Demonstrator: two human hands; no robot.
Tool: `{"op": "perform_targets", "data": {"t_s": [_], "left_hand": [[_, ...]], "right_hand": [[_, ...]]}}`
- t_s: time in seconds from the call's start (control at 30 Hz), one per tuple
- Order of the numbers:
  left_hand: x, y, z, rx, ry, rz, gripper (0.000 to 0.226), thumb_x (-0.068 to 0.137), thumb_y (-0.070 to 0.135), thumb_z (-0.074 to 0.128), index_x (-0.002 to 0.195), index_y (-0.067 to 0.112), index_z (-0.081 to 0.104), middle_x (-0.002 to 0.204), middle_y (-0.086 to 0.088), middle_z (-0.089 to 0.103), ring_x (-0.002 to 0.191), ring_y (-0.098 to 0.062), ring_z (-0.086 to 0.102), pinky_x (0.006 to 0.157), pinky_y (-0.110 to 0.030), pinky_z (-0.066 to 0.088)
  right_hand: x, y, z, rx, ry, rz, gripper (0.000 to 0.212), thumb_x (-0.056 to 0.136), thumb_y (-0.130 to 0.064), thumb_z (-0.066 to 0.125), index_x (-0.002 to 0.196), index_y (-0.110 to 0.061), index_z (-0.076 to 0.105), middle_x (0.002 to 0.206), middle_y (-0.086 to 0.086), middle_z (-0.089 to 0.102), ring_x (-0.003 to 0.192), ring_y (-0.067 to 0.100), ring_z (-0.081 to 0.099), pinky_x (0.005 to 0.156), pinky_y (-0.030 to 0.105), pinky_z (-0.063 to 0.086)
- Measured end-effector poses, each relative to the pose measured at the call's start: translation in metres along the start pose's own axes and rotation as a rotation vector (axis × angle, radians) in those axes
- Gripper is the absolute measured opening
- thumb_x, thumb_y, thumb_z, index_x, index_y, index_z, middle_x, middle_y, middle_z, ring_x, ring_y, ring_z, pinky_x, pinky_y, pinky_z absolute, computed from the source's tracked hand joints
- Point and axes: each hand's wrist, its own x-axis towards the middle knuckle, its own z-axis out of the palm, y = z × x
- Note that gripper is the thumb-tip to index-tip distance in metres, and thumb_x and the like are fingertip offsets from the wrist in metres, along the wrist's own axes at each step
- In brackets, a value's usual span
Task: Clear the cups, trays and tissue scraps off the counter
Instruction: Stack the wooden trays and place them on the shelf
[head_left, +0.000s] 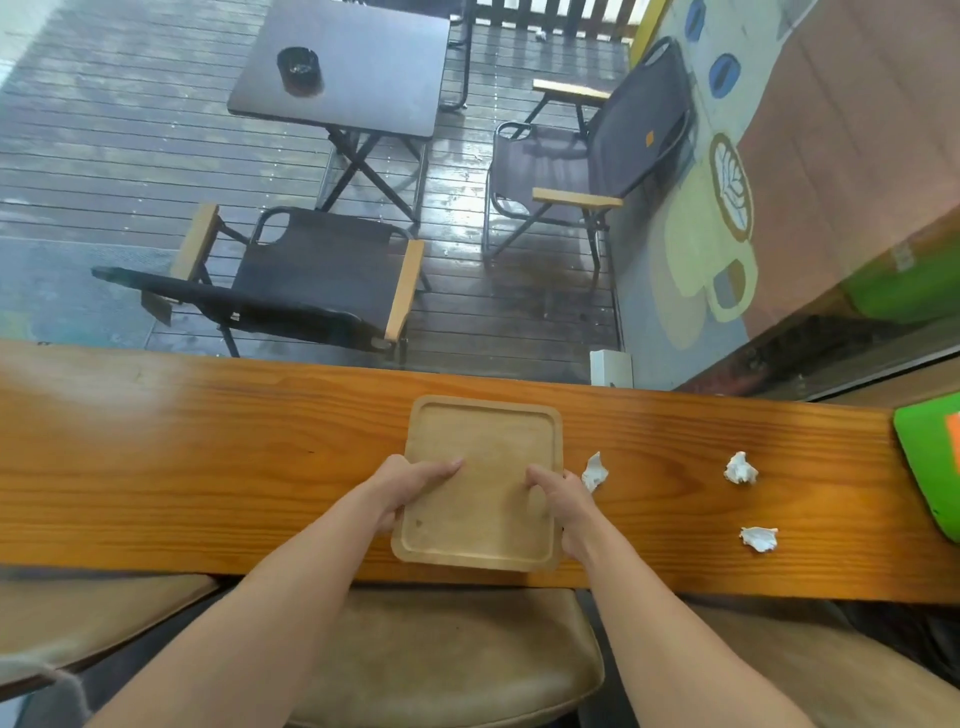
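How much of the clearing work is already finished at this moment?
No cups show on the counter, so that part looks done. Left hand and right hand grip the empty wooden tray. Three tissue scraps remain.

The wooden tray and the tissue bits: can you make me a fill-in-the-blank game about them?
1. Both hands, left and right, hold the wooden ____.
2. The number of crumpled tissue scraps on the counter is ____.
3. All the scraps lie to the ____ of the tray.

Missing words: tray; three; right
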Motion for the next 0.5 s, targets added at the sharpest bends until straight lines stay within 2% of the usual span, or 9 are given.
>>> {"op": "perform_targets", "data": {"t_s": [0.1,0.13,0.27,0.37,0.5], "left_hand": [[-0.007,0.005,-0.003,0.032,-0.028,0.113,0.096,0.045,0.057,0.093,0.122,0.015,0.055,0.106,-0.006,0.072,0.095,-0.025,0.07,0.076,-0.042,0.06],[-0.009,0.007,-0.003,0.036,-0.023,0.14,0.1,0.044,0.058,0.093,0.125,0.016,0.051,0.111,-0.006,0.069,0.097,-0.025,0.068,0.076,-0.042,0.06],[-0.016,0.012,-0.001,0.089,0.008,0.199,0.106,0.049,0.062,0.088,0.133,0.015,0.045,0.114,-0.005,0.063,0.099,-0.024,0.064,0.076,-0.04,0.057],[-0.029,0.016,0.002,0.13,-0.001,0.204,0.106,0.051,0.064,0.087,0.134,0.013,0.044,0.118,-0.008,0.062,0.101,-0.026,0.063,0.085,-0.046,0.056],[-0.061,0.031,0.016,0.187,0.027,0.258,0.096,0.059,0.067,0.081,0.128,0.009,0.047,0.109,-0.008,0.062,0.094,-0.026,0.063,0.076,-0.041,0.056]], "right_hand": [[-0.01,0.002,0.002,0.055,0.007,-0.028,0.075,0.07,-0.044,0.069,0.134,-0.013,0.046,0.127,0.009,0.055,0.111,0.03,0.052,0.096,0.051,0.044],[-0.015,0.003,0.003,0.074,0.017,-0.047,0.078,0.07,-0.049,0.07,0.135,-0.013,0.046,0.128,0.009,0.055,0.113,0.03,0.052,0.099,0.051,0.043],[-0.037,0.002,0.007,0.106,0.075,-0.119,0.086,0.069,-0.057,0.078,0.135,-0.011,0.047,0.124,0.007,0.059,0.108,0.026,0.057,0.089,0.044,0.048],[-0.058,0.002,0.005,0.102,0.107,-0.156,0.085,0.068,-0.056,0.081,0.134,-0.013,0.05,0.12,0.005,0.063,0.107,0.026,0.06,0.096,0.049,0.049],[-0.09,0.003,-0.007,0.127,0.128,-0.202,0.084,0.066,-0.057,0.082,0.132,-0.014,0.051,0.117,0.005,0.064,0.108,0.027,0.059,0.098,0.05,0.048]]}}
